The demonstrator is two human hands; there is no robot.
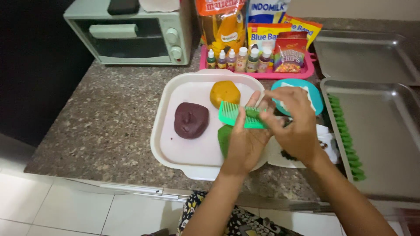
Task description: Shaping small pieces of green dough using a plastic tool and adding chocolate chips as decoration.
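My left hand (245,140) holds a green plastic comb (234,114) above the right side of a white tray (173,148). My right hand (292,120) presses a small piece of green dough (252,113) against the comb's teeth. On the tray lie a dark maroon dough ball (190,120), an orange dough ball (225,93) and a larger green dough lump (224,139), partly hidden under my left hand.
A metal baking tray (389,144) at the right holds a row of several shaped green dough pieces (345,137); another metal tray (363,54) lies behind. A blue plate (316,98), a pink tray (262,73) with small colouring bottles and packets, and a toaster oven (131,32) stand behind.
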